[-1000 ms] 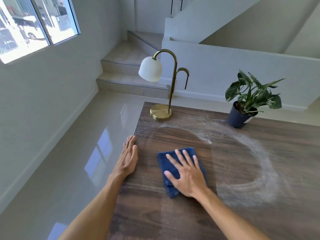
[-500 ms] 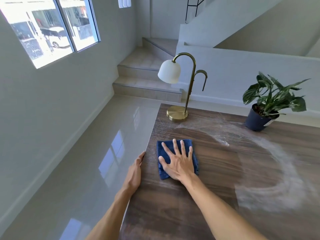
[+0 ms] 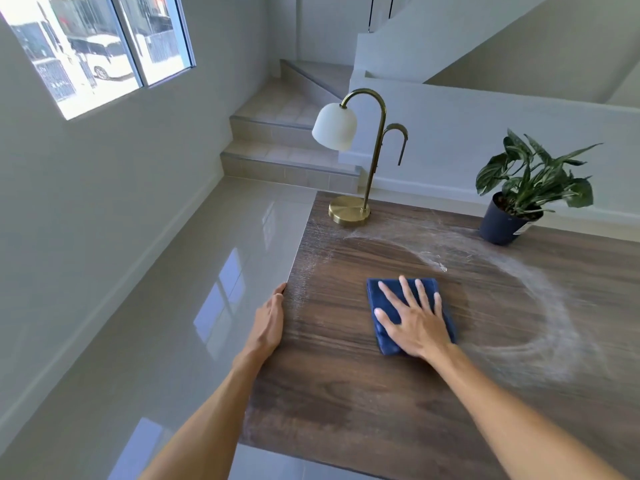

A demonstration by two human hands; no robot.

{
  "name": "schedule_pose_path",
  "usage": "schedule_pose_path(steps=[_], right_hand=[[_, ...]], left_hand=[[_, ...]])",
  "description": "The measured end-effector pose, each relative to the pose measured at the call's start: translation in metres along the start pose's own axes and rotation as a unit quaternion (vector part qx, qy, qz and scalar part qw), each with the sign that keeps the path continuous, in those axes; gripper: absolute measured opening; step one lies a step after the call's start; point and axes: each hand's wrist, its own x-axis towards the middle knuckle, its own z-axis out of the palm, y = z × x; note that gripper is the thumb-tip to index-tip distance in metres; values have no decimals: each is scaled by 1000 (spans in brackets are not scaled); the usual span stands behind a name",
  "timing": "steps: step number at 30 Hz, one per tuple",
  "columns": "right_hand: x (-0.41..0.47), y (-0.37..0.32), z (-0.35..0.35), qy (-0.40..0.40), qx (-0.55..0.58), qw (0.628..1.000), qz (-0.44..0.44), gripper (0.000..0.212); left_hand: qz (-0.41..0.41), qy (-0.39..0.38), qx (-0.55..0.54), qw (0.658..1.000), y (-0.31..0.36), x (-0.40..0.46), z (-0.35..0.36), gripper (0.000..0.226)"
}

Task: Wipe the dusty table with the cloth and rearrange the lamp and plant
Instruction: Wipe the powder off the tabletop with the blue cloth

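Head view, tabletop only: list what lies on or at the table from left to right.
left hand at the table edge → lamp → blue cloth under the right hand → dust arc → potted plant.

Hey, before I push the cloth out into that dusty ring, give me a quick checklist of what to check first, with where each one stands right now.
1. Cloth flat under right hand: ok.
2. Left hand bracing the table at its left edge: ok.
3. Dust ring to the right still unwiped: not ok.
4. Lamp clear of the cloth's path: ok, it stands at the far left corner.
5. Plant clear of the dust: not ok, dust reaches its pot.
6. Dust under lamp base and pot: cannot tell.
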Motion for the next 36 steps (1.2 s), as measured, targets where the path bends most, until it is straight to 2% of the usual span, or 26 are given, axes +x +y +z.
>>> schedule_pose_path(steps=[2, 7, 10, 13, 15, 17, 20, 22, 26, 30, 34, 36], right_hand=[[19, -37, 2, -7, 14, 1000, 17, 67], [14, -116, 17, -18, 6, 997, -70, 66], [-31, -113, 25, -15, -8, 989, -150, 63], [-76, -60, 26, -2, -7, 977, -212, 61], [-81, -14, 21, 4, -11, 985, -175, 61], [-61, 14, 14, 3, -11, 996, -89, 63], [-13, -2, 10, -7, 2, 1000, 3, 66], [13, -37, 11, -4, 5, 1000, 22, 68], [34, -120, 19, -1, 14, 999, -39, 69], [-4, -163, 33, -6, 8, 994, -112, 68], [-81, -120, 38, 3, 18, 978, -208, 65], [-102, -71, 33, -4, 21, 978, -209, 64]], left_hand=[[4, 9, 27, 1000, -3, -1, 1, 48], [14, 33, 61, 997, -4, -2, 3, 49], [7, 40, 65, 997, -3, -5, 4, 49], [-4, 37, 65, 997, 0, -10, 3, 49], [-10, 36, 68, 997, 1, -14, 3, 49], [-9, 36, 68, 997, 0, -17, 3, 49], [0, 41, 76, 996, -4, -14, 4, 49], [0, 45, 78, 996, -7, -14, 4, 49], [18, 57, 67, 996, -11, -14, 6, 49], [4, 68, 30, 997, -11, -11, 5, 48], [-5, 54, 8, 998, -11, -12, 1, 75], [4, 53, 28, 998, -12, -9, 1, 76]])
